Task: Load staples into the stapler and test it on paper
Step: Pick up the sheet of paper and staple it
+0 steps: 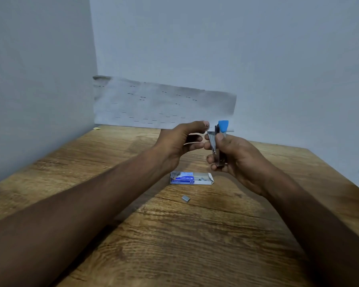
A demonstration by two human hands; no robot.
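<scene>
My right hand (238,160) grips a small blue-and-metal stapler (217,141) upright above the table, its blue end on top and its metal channel facing left. My left hand (180,141) is level with it just to the left, fingertips touching the metal channel; I cannot tell whether they pinch a staple strip. An open blue-and-white staple box (191,178) lies on the table below both hands, staples showing at its right end. A short loose staple strip (186,199) lies nearer to me. A white paper sheet (164,104) with several staples in it leans against the back wall.
The wooden table (174,245) ends on the right in an edge running diagonally toward me. Grey walls close off the left and the back. A tiny yellowish scrap (96,128) lies in the far left corner.
</scene>
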